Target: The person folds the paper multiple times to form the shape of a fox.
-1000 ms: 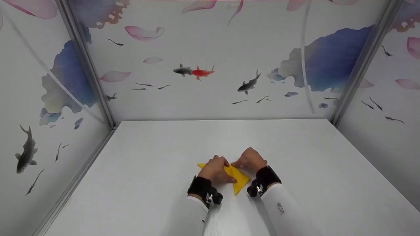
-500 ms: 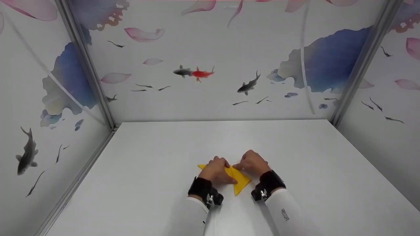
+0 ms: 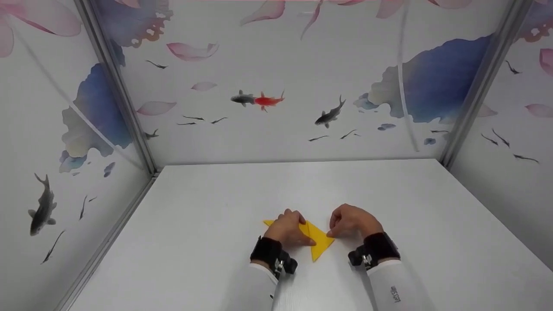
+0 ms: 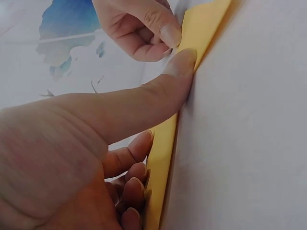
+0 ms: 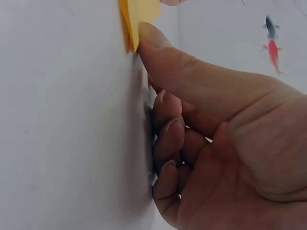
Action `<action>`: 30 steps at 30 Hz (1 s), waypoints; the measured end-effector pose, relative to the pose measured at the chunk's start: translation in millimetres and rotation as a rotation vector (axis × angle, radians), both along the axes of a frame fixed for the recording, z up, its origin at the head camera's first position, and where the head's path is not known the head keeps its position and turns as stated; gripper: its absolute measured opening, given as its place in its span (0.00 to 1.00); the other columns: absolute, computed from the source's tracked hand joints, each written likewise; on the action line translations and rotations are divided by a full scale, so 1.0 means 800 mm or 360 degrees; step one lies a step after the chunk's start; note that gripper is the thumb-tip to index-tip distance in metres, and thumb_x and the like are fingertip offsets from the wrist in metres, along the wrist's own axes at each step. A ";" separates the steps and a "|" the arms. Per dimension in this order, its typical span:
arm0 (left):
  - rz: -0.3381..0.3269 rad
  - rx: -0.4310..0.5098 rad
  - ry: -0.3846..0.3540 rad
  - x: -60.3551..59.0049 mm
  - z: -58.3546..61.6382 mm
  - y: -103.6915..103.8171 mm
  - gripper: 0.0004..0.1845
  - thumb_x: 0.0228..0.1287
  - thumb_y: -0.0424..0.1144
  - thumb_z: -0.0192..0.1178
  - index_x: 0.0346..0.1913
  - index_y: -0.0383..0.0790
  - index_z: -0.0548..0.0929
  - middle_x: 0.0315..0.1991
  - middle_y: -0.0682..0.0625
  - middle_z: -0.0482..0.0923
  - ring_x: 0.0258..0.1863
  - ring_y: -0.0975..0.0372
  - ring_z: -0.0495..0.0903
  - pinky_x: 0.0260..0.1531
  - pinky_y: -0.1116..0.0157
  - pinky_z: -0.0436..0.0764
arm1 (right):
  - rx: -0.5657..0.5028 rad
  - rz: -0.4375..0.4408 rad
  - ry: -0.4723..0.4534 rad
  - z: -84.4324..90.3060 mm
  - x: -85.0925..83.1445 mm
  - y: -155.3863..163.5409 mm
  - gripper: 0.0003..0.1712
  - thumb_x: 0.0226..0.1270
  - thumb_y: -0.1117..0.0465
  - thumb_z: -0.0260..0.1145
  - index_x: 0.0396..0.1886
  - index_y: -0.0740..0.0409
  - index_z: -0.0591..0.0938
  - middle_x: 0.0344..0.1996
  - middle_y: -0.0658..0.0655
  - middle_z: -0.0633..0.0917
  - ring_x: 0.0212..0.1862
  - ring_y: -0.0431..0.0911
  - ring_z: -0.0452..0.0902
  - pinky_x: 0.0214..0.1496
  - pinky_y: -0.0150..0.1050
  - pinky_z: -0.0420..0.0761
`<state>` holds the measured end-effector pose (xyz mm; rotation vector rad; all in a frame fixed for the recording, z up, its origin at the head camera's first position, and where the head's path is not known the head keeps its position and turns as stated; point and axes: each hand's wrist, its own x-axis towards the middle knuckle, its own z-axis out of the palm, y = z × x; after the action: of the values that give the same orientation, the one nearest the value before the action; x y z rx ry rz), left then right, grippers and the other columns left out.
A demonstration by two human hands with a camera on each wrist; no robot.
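Note:
A sheet of yellow paper, folded into pointed flaps, lies on the white table. My left hand holds it down from the left, covering its middle. In the left wrist view, the left thumb presses on the near side of the paper, while the other fingers curl at its far edge. At the right corner is my right hand, its fingers curled. The right wrist view has the right thumb against the paper's tip, with the index fingertip hidden behind it.
The white tabletop stretches around both hands. Printed panels with fish and petals enclose it: a back wall, a left wall and a right wall. Each wrist wears a black strap with a small camera.
My right hand has moved right and nearer, from the paper's upper edge beside the left fingers to its right corner. The left hand keeps its hold on the paper. The head view has shifted slightly.

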<state>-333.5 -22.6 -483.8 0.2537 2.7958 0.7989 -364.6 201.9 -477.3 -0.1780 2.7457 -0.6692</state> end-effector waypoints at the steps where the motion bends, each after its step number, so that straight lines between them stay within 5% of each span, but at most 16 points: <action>1: -0.0012 -0.0005 0.0009 0.000 0.000 0.000 0.34 0.57 0.54 0.84 0.60 0.42 0.83 0.56 0.44 0.77 0.53 0.53 0.75 0.65 0.54 0.83 | 0.0013 0.0023 -0.0006 0.002 -0.001 0.002 0.13 0.60 0.49 0.85 0.36 0.48 0.90 0.36 0.51 0.86 0.45 0.49 0.77 0.52 0.46 0.77; 15: -0.0020 -0.0003 0.0031 -0.006 -0.003 -0.002 0.35 0.56 0.56 0.84 0.61 0.42 0.84 0.56 0.44 0.78 0.54 0.52 0.76 0.66 0.53 0.82 | -0.0004 0.0125 -0.0049 0.006 -0.004 0.012 0.12 0.62 0.52 0.84 0.39 0.46 0.89 0.34 0.51 0.85 0.42 0.47 0.77 0.49 0.43 0.76; 22: -0.0005 0.0002 0.0002 -0.005 -0.005 -0.003 0.35 0.56 0.54 0.85 0.61 0.40 0.84 0.56 0.44 0.78 0.53 0.53 0.75 0.66 0.54 0.82 | -0.0095 -0.0078 0.0053 0.004 0.001 -0.014 0.21 0.66 0.42 0.80 0.38 0.56 0.91 0.28 0.51 0.84 0.35 0.45 0.77 0.38 0.36 0.74; 30: -0.0028 -0.0002 -0.0007 -0.005 -0.006 0.000 0.34 0.55 0.54 0.85 0.59 0.42 0.84 0.55 0.44 0.77 0.55 0.52 0.75 0.64 0.53 0.82 | 0.0007 -0.0290 0.0034 -0.004 0.004 -0.045 0.26 0.59 0.43 0.85 0.37 0.62 0.90 0.25 0.52 0.78 0.32 0.47 0.72 0.35 0.36 0.70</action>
<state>-337.4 -22.6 -488.8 0.2756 2.7860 0.7930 -361.3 165.9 -480.5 0.0678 2.8069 -0.7119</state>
